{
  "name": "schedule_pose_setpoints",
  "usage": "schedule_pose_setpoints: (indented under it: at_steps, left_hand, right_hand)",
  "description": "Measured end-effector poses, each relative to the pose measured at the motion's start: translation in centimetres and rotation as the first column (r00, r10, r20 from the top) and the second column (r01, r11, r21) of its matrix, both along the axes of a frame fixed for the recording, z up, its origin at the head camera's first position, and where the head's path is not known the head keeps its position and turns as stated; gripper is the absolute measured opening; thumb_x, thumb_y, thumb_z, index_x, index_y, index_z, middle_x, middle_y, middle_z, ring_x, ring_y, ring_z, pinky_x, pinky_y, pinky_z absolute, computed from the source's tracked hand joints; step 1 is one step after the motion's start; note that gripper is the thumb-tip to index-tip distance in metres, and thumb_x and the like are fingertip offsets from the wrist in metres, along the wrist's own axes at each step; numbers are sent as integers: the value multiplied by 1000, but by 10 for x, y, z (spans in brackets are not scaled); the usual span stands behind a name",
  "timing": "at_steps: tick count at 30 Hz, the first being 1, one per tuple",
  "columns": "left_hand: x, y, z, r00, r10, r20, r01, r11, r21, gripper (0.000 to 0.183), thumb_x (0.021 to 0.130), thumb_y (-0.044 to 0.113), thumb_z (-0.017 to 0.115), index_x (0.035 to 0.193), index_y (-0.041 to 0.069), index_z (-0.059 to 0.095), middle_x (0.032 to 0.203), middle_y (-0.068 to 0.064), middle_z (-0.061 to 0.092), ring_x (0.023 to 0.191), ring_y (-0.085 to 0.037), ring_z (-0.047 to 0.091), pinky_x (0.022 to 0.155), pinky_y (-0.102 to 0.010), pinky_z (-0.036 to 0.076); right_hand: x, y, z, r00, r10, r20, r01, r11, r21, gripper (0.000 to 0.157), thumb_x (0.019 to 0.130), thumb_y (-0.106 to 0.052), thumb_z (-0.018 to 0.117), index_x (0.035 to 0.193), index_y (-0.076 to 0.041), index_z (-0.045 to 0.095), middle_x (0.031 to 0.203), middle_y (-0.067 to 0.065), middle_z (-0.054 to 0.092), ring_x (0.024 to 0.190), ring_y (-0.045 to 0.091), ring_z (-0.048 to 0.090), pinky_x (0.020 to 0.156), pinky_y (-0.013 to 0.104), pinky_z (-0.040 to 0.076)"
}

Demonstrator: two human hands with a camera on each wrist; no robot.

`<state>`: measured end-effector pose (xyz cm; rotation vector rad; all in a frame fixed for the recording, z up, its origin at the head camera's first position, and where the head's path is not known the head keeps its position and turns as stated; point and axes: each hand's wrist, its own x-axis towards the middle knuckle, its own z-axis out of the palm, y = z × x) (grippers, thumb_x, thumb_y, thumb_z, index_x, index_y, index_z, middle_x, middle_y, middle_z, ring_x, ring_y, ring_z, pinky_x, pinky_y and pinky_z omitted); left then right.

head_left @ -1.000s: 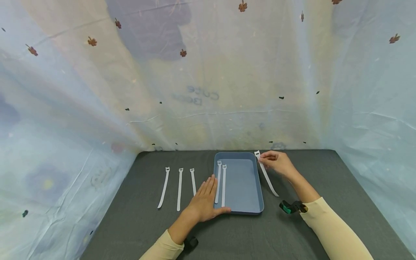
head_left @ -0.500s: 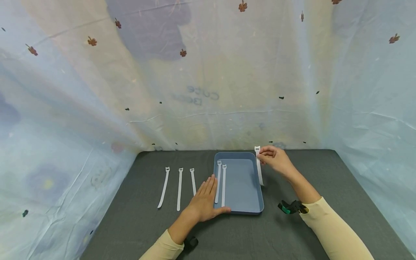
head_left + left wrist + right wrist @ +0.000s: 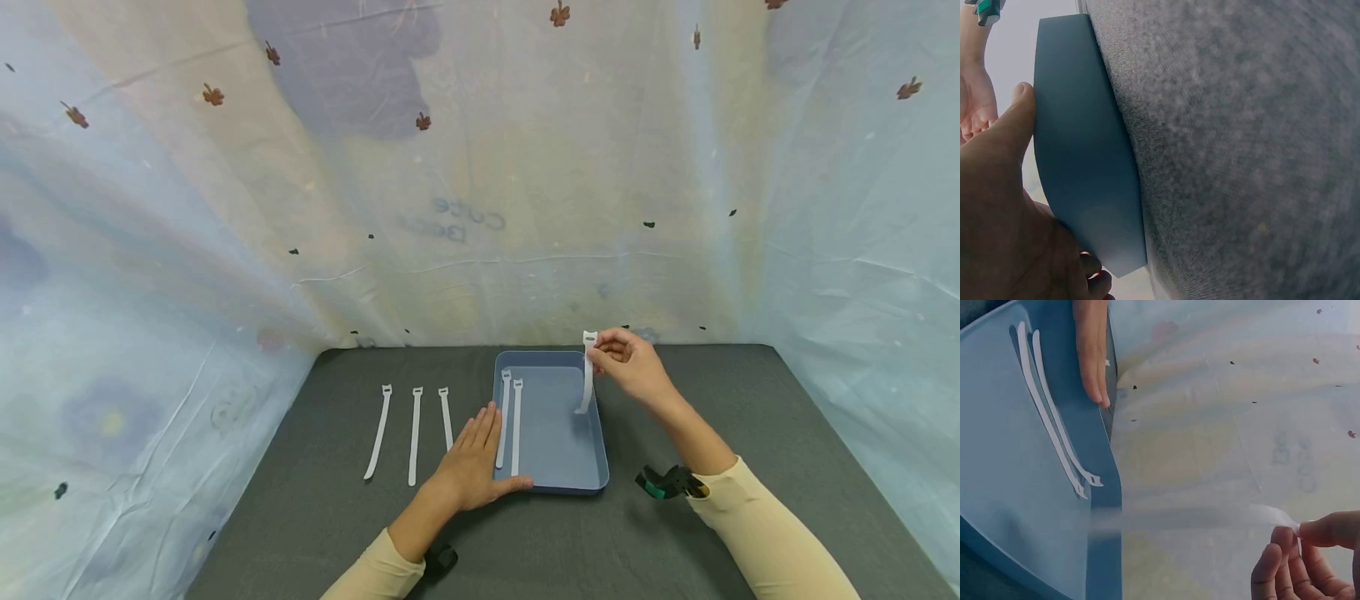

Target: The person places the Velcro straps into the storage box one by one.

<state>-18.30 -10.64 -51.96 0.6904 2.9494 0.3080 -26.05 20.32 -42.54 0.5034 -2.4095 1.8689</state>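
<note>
In the head view my right hand point(image 3: 633, 367) pinches a white hook-and-loop cable tie point(image 3: 588, 367) near its slotted head. The tie hangs down over the right side of a blue-grey tray point(image 3: 558, 483); in the right wrist view its tail is blurred. My left hand point(image 3: 472, 467) lies against the tray's left edge with straight fingers, its thumb along the front rim. The left wrist view shows that thumb at the rim of the tray's outer wall point(image 3: 1085, 137). Two white cable ties point(image 3: 1047, 412) lie side by side within the tray, along its left side.
Left of the tray, three more white cable ties point(image 3: 415, 437) lie spaced apart on the dark grey cloth-covered table point(image 3: 322, 517); my left hand hides the end of the nearest one. A pale patterned curtain point(image 3: 480, 208) hangs along the back and sides.
My right hand has lifted the cable tie and carried it leftward, from beside the tray to over its right side. The left hand and the tray have stayed put.
</note>
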Motion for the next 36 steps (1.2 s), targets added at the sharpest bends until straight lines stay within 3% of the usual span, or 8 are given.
schedule_pose_setpoints:
  at_steps: [7, 11, 17, 24, 30, 36]
  left_hand:
    - [-1, 0, 2, 1000, 1, 11, -1, 1000, 4, 122, 94, 84, 55, 171, 0, 14, 180, -19, 7, 166, -34, 11, 134, -48, 15]
    - [-1, 0, 4, 1000, 6, 11, -6, 1000, 0, 121, 94, 84, 55, 171, 0, 14, 180, -18, 7, 166, -34, 11, 134, -48, 16]
    - [0, 1, 4, 1000, 14, 18, -14, 1000, -4, 121, 94, 84, 55, 171, 1, 14, 180, -17, 7, 166, -33, 11, 134, -47, 16]
    - [-1, 0, 0, 1000, 4, 9, -4, 1000, 2, 122, 94, 85, 54, 171, -1, 14, 180, -19, 8, 166, -35, 12, 134, -49, 16]
    - [0, 0, -1, 1000, 13, 18, -14, 1000, 3, 123, 93, 86, 54, 172, 1, 12, 180, -17, 6, 167, -33, 9, 134, -48, 15]
    - [-1, 0, 0, 1000, 5, 7, -5, 1000, 9, 123, 93, 85, 55, 171, -1, 14, 180, -19, 7, 166, -35, 11, 134, -49, 16]
  right_hand:
    - [1, -4, -2, 999, 29, -25, -29, 999, -12, 23, 107, -8, 68, 118, 10, 60, 100, 20, 72, 80, 18, 70, 74, 25, 60]
    - [1, -11, -8, 998, 59, -24, -59, 998, 4, 22, 107, -8, 68, 119, 9, 60, 100, 22, 72, 81, 25, 71, 73, 26, 60]
    - [6, -27, -20, 992, 123, 27, -123, 992, 5, 24, 107, -8, 67, 122, 8, 58, 97, 24, 71, 80, 29, 71, 72, 30, 60]
    - [11, -41, -31, 975, 197, 99, -193, 980, -53, 23, 109, -8, 64, 123, 8, 56, 93, 14, 71, 81, 26, 70, 75, 33, 63]
    - [12, -50, -35, 953, 212, 217, -186, 973, -134, 24, 109, -9, 63, 125, 7, 53, 94, 6, 70, 82, 18, 68, 77, 27, 62]
    - [4, -53, -38, 954, 159, 254, -121, 980, -157, 26, 110, -9, 62, 127, 8, 54, 98, 7, 70, 87, 21, 68, 84, 34, 63]
